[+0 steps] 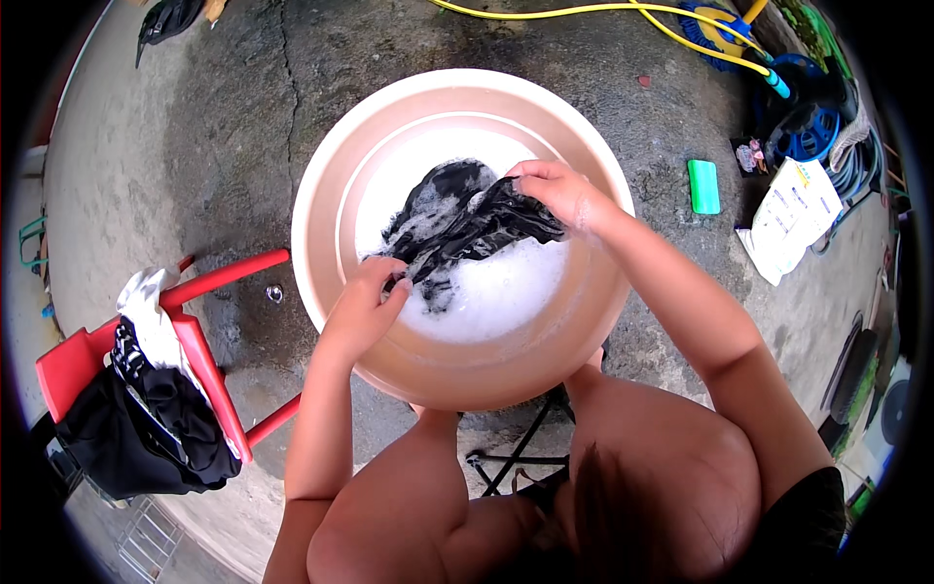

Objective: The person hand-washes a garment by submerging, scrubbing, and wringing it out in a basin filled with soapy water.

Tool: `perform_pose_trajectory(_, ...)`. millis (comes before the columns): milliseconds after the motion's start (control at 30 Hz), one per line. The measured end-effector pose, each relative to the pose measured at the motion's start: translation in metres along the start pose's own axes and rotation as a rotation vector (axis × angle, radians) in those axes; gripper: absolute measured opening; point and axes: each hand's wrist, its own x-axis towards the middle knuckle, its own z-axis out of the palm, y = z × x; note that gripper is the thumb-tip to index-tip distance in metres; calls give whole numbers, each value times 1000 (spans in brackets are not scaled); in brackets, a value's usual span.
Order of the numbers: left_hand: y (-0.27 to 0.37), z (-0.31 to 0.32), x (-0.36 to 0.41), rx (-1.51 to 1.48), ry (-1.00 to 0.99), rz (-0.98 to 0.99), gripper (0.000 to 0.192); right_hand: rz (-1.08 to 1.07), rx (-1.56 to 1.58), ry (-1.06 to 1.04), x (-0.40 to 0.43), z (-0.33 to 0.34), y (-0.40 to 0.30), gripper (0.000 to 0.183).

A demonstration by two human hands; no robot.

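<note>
A large beige plastic basin stands on the ground before my knees, with white soapy foam inside it. A wet black cloth garment, streaked with suds, is stretched across the foam. My left hand pinches its lower left end between thumb and fingers, just inside the rim. At the upper right, my right hand grips the other end, and foam clings to the wrist. Part of the garment lies on the foam behind the stretched strip. Whatever is beneath the suds is hidden.
Left of the basin, a red plastic stool bears black and white clothes. To the right lie a green soap bar or block and a white printed bag. A yellow hose crosses the concrete toward a blue-wheeled reel.
</note>
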Motion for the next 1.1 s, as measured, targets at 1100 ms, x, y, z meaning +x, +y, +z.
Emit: perform_pose_trajectory(1100,-31,22,12,-1231,573,-209,17,-384,-314,-11,-18,36,11,21)
